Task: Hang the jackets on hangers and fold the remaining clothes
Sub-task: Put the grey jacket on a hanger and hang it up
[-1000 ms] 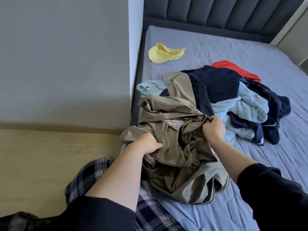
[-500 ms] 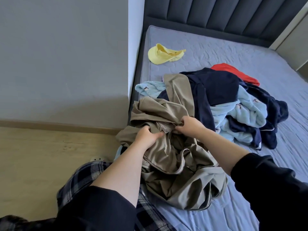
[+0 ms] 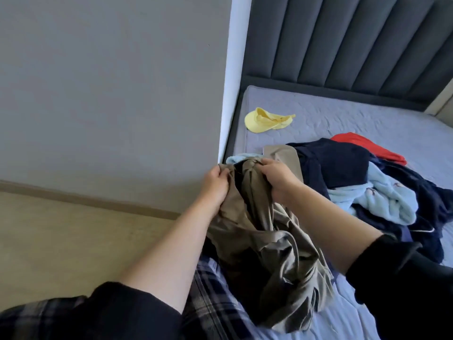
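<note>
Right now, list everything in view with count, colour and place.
olive-brown crumpled fabric garment: one, olive-brown, lifted, nearest the camera
navy soft garments: count unclear, navy, pile mid-bed
light blue fleece garment: at least one, light blue, same pile
red cloth garment: one, red, pile's far side
yellow cloth cap: one, yellow, alone beyond the pile
grey-blue quilted mattress: one, grey-blue, under the clothes
dark grey padded headboard: one, dark grey, far end
pale wooden floor: one, beige, lower left
left hand: one, grips olive-brown garment's top
right hand: one, grips same top
</note>
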`<state>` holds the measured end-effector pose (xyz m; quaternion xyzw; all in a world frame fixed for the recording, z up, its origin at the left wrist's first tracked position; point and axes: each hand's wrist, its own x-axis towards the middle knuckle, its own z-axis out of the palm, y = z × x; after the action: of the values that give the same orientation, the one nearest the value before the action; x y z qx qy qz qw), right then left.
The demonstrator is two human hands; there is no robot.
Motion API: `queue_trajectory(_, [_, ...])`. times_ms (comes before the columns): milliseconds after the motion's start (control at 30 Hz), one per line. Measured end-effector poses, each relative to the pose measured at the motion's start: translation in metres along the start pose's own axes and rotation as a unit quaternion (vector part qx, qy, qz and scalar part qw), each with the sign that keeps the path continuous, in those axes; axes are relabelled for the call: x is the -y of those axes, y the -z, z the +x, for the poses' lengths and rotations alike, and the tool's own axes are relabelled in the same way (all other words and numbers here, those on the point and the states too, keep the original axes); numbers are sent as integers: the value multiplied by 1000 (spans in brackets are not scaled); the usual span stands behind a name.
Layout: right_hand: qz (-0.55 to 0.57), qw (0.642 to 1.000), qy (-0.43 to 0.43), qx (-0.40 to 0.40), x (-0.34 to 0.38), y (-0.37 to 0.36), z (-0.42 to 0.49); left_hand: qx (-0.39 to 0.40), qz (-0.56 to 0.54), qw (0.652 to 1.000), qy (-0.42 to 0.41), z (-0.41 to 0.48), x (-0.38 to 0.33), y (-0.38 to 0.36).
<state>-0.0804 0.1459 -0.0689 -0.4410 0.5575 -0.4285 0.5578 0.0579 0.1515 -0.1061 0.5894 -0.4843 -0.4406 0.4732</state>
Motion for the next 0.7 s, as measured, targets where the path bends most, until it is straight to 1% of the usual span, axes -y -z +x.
queue_trajectory(67, [-8,998,56,13,37,-37,-2,-44,-35,998,-20,8,-38,38])
queue_trajectory(167, [-16,987,158,32,101,-99,-13,-85,-123,988,-50,12,-106,95])
queue_trajectory(300, [20,955,288,65,203,-178,-43,-132,-192,961,-149,-3,-209,174])
queue_trajectory(367, [38,936,343,70,257,-208,-64,-146,-203,947,-201,-18,-261,214])
queue_trajectory(500, [82,889,447,60,354,-253,-114,-208,-164,916,-302,-61,-346,286])
queue_trajectory(600, [109,857,501,59,404,-276,-147,-269,-92,896,-342,-93,-386,330])
queue_trajectory(633, [92,845,523,60,414,-282,-155,-291,-56,890,-347,-100,-394,343])
queue_trajectory(700, [-1,822,566,59,422,-290,-164,-331,35,876,-349,-111,-399,369])
